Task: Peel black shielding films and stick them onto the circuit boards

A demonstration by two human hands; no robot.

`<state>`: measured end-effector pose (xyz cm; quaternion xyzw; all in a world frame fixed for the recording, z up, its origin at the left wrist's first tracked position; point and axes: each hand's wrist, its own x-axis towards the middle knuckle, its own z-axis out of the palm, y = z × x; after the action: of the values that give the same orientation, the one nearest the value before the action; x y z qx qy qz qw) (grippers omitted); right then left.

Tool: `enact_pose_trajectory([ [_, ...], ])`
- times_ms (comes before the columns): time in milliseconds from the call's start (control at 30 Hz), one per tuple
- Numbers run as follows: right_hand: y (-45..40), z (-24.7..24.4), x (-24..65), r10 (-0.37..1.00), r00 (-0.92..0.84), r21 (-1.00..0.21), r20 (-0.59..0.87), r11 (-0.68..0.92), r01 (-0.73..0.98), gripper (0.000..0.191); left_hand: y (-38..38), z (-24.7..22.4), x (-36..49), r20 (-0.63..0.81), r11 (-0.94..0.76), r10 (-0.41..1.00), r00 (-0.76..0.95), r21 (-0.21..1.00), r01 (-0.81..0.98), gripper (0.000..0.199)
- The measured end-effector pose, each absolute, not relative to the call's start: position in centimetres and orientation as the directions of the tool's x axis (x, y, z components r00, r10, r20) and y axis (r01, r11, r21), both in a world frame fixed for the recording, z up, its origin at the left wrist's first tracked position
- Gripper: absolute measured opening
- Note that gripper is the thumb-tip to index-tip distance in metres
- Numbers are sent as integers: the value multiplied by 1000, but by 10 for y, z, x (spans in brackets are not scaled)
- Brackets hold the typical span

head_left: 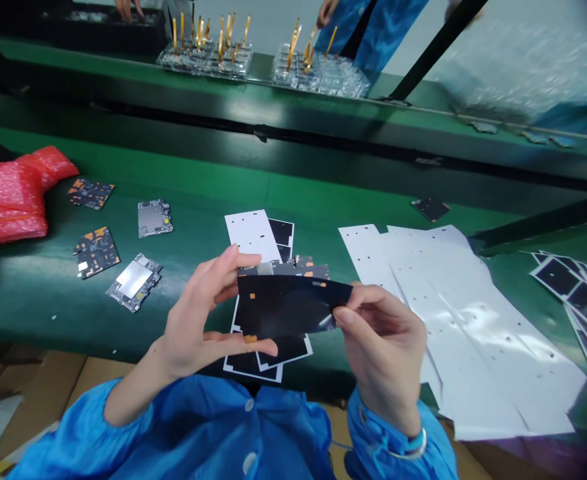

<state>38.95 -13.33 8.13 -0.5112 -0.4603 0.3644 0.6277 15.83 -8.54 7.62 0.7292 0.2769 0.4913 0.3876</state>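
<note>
My left hand (198, 313) grips a circuit board (298, 268) by its edges, thumb below and fingers above. A thin black film (288, 307) with small cut-outs lies over most of the board's near face and hides it. My right hand (383, 333) pinches the film's right end between thumb and forefinger. That end bends away to the right, past the board. Below the hands, white-backed sheets (250, 230) and black sheets with white borders (253, 367) overlap on the green bench.
Several circuit boards (134, 281) lie at left beside red bubble wrap (10, 200). White sheets (463, 320) spread at right, with black-and-white sheets (568, 280) beyond. Across the shelf (263, 67), clear trays (206, 60) hold orange strips. A co-worker's hand (128, 8) shows at the back.
</note>
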Motion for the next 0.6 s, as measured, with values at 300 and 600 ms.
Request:
enact_pose_trajectory([
  [300,-133,86,391,927,312,-977,206,214,8,19,-84,79,161,513,-558,775,368,830,18,105],
  [600,-132,88,391,934,298,-975,196,219,-44,20,-84,78,160,517,-545,770,375,838,-38,105],
])
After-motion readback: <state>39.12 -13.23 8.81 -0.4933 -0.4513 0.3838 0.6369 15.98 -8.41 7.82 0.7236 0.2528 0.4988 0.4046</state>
